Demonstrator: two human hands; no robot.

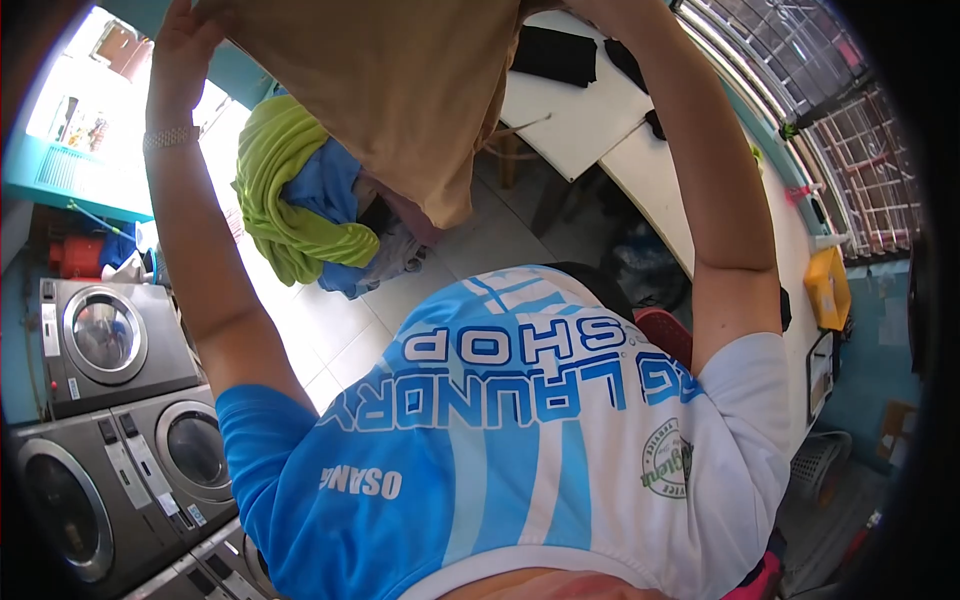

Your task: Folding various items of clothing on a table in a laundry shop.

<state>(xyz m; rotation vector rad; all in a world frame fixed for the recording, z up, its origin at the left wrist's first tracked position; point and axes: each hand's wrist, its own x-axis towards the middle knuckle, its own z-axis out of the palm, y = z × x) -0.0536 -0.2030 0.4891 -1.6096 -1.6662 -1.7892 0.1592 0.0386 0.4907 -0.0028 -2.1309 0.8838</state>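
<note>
A tan cloth garment [390, 90] hangs raised and spread between my two hands, its lower end drooping to a soft point. My left hand [187, 34] grips its upper left edge, high in the view; a metal-band watch [171, 138] is on that wrist. At the top edge, my right hand [596, 10] holds the other side, mostly cut off by the frame. Behind and below the cloth sits a heap of laundry, with a lime-green cloth [281, 172] draped over blue fabric [324, 184]. Whatever holds this heap is hidden.
A white table [559, 124] carries folded black cloth [555, 57]; a white counter [660, 195] runs along the right under barred windows [862, 165]. A yellow container [827, 289] stands there. Front-loading machines [105, 334] are stacked at left. Pale tiles [330, 330] cover the floor.
</note>
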